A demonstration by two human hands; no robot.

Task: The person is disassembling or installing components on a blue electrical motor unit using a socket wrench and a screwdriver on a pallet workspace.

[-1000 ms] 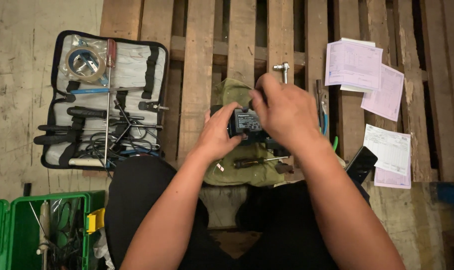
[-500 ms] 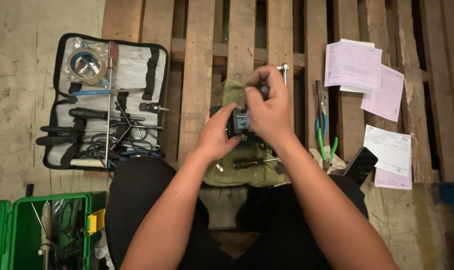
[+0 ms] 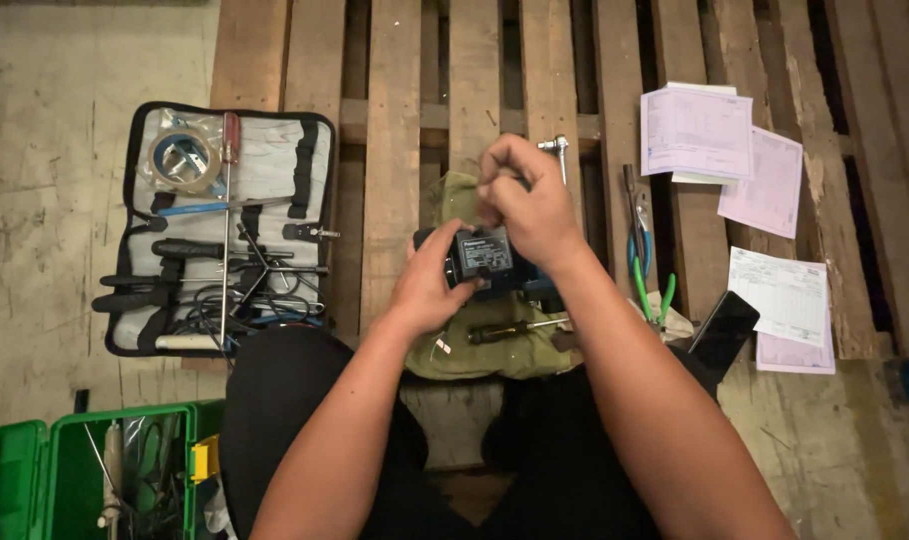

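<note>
Head view, left hand [image 3: 430, 290] fingers wrapped round black device [image 3: 482, 258], right hand [image 3: 525, 205] fingers pinched together above it.

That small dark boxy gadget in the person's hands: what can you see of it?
The small dark device is a compact black block, probably plastic, with a pale label facing the camera. It is held above an olive cloth on the wooden pallet. The left hand grips its left side; the right hand pinches at its top edge. Its far side is hidden.
</note>
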